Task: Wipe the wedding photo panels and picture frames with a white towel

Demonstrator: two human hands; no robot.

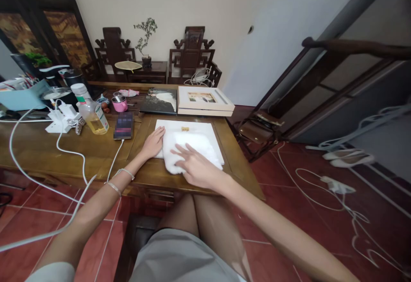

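Note:
A white fluffy cloth (199,147) lies bunched on a white flat panel (189,126) on the wooden table (48,153). My right hand (195,168) rests flat on the cloth's near edge, fingers spread and pressing down. My left hand (153,143) lies flat at the panel's left edge, its fingertips touching the cloth. A small gold clasp (185,129) shows on the panel beyond the cloth.
A stack of cream picture frames (205,101) and a dark photo print (159,101) sit behind the panel. A phone (123,126), oil bottle (93,113), pink cup (120,103), power strip (62,121) and white cables crowd the left. A stair rail (337,72) rises at right.

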